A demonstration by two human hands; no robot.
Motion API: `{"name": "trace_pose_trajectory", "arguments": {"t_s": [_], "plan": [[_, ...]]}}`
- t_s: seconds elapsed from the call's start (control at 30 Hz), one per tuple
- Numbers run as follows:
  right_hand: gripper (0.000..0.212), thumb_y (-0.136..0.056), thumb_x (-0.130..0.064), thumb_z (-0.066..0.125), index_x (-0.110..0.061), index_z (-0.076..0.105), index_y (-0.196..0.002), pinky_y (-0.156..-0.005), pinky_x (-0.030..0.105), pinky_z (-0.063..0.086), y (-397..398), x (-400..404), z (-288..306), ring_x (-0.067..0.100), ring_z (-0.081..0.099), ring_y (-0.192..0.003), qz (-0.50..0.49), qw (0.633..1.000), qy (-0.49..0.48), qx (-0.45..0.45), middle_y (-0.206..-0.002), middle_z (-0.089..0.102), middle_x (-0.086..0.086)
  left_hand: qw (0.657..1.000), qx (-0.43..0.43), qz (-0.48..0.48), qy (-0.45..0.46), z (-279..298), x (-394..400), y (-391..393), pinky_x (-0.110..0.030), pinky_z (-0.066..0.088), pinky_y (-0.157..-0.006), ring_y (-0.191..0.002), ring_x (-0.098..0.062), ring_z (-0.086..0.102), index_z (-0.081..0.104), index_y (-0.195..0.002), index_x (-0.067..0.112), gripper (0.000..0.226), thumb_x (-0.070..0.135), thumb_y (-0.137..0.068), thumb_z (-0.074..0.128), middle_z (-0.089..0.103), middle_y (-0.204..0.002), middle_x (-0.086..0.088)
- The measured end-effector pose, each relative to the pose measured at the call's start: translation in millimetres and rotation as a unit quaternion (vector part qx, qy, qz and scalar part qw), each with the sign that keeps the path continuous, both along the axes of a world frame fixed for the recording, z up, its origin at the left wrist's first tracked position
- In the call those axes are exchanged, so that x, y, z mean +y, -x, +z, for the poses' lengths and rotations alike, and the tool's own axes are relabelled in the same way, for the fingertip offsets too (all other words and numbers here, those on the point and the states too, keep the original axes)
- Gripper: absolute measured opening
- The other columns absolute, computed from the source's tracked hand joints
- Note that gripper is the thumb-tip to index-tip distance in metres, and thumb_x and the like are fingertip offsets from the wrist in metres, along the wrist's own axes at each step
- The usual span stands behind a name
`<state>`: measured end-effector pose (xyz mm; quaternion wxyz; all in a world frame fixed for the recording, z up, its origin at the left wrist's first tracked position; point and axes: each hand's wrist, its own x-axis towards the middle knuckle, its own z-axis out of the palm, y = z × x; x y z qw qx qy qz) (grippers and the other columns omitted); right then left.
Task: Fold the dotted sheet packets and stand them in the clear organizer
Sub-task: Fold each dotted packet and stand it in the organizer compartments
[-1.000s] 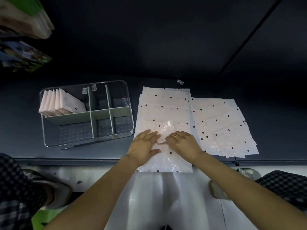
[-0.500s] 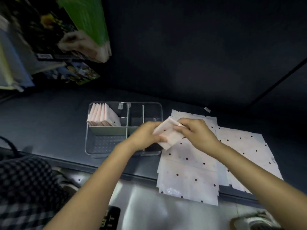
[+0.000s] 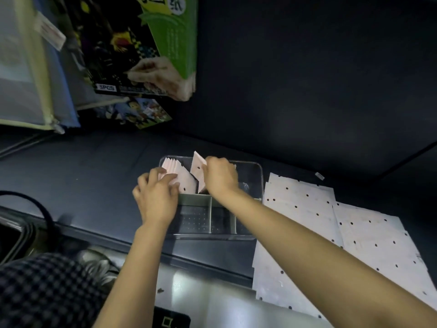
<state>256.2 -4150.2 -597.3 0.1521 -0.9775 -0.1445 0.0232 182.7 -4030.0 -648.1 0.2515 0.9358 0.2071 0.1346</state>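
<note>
Right hand (image 3: 221, 177) pinches one folded pale-pink dotted packet (image 3: 198, 170), upright, in the rear left compartment of the clear plastic organizer (image 3: 257, 176). Left hand (image 3: 157, 195), fingers straight, presses the standing packet row (image 3: 176, 172); count unclear. Front compartments empty. Flat dotted sheets (image 3: 307, 209) overhang the dark surface (image 3: 82, 174) edge.

one view only, from a head-worn wide-angle camera looking forward and steeply down over the dark bench (image 3: 99, 166). it sits close above both forearms, with the clear organizer (image 3: 256, 178) near mid-frame (straight edges bow toward the borders). the frame is tilted, with hanging packages (image 3: 146, 55) crowding the upper left corner.
</note>
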Motion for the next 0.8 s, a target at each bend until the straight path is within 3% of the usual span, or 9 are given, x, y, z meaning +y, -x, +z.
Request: {"name": "trace_pose_trajectory", "arguments": {"t_s": [0.1,0.27,0.37,0.47,0.57,0.67,0.73,0.8], "plan": [[0.021,-0.094,-0.003,0.044,-0.001,0.061,-0.105,-0.066,0.033,0.042,-1.1,17.5,-15.9,0.036,0.062,-0.096,-0.025,0.998,0.037,0.039,-0.105,0.064,0.019,0.999,-0.014,-0.015,0.040,-1.7,1.9,0.5,-0.044,0.029,-0.096,-0.118,-0.026,0.033,0.068,-0.113,0.022,0.024,0.022,-0.091,0.059,0.049,-0.132,0.002],[0.045,-0.101,-0.029,0.032,0.000,0.065,-0.093,-0.083,0.036,0.049,2.0,31.1,-23.1,0.033,0.062,-0.094,-0.022,0.976,-0.099,0.192,-0.098,0.067,0.020,0.994,-0.062,-0.045,0.078,0.4,-7.0,1.2,-0.039,0.028,-0.096,-0.118,-0.022,0.034,0.062,-0.120,0.023,0.029,0.020,-0.092,0.057,0.051,-0.130,0.004],[0.028,-0.097,-0.015,0.041,-0.002,0.065,-0.104,-0.095,0.041,0.047,2.8,21.0,-24.4,0.030,0.060,-0.104,-0.002,0.955,-0.144,0.258,-0.112,0.065,0.018,0.997,-0.044,-0.057,0.041,-2.2,-11.9,1.8,-0.040,0.024,-0.098,-0.121,-0.023,0.031,0.062,-0.120,0.025,0.029,0.020,-0.091,0.057,0.049,-0.133,0.003],[0.036,-0.093,-0.003,0.044,-0.005,0.055,-0.128,-0.101,0.038,0.046,11.8,-3.0,-22.2,0.026,0.060,-0.111,-0.052,0.933,-0.265,0.237,-0.125,0.060,0.014,0.999,0.010,-0.046,-0.013,-4.6,-12.1,2.2,-0.043,0.017,-0.103,-0.127,-0.027,0.027,0.063,-0.120,0.024,0.030,0.023,-0.091,0.056,0.044,-0.139,0.000],[0.032,-0.092,-0.004,0.051,-0.009,0.058,-0.123,-0.093,0.022,0.049,35.1,-61.3,-17.6,0.012,0.064,-0.098,-0.058,0.917,-0.351,0.181,-0.107,0.066,0.002,0.999,0.016,-0.027,-0.016,-0.4,-16.9,0.9,-0.050,0.014,-0.109,-0.129,-0.031,0.027,0.064,-0.118,0.021,0.028,0.023,-0.091,0.057,0.042,-0.139,-0.006],[0.028,-0.091,-0.008,0.058,-0.014,0.062,-0.117,-0.084,0.005,0.045,72.3,-151.8,-19.7,-0.003,0.060,-0.093,-0.069,0.939,-0.310,0.133,-0.106,0.065,-0.006,0.995,-0.068,-0.065,-0.015,8.8,-37.7,2.4,-0.052,0.024,-0.105,-0.122,-0.036,0.039,0.067,-0.111,0.013,0.023,0.015,-0.089,0.059,0.052,-0.127,-0.012],[0.027,-0.090,-0.012,0.061,-0.014,0.061,-0.116,-0.088,0.011,0.046,102.4,-213.6,-31.3,0.006,0.060,-0.098,-0.099,0.959,-0.239,0.118,-0.113,0.063,-0.004,0.982,-0.123,-0.141,0.027,15.9,-66.0,7.7,-0.046,0.039,-0.092,-0.109,-0.035,0.050,0.068,-0.105,0.008,0.018,0.010,-0.090,0.058,0.059,-0.112,-0.014],[0.036,-0.087,-0.019,0.066,-0.014,0.058,-0.121,-0.097,0.023,0.043,134.8,-264.7,-47.9,0.013,0.055,-0.109,-0.123,0.970,-0.153,0.139,-0.122,0.059,-0.002,0.964,-0.121,-0.234,0.044,17.5,-101.3,17.2,-0.039,0.046,-0.078,-0.096,-0.032,0.057,0.068,-0.103,0.007,0.016,0.012,-0.092,0.056,0.064,-0.101,-0.012]]}}
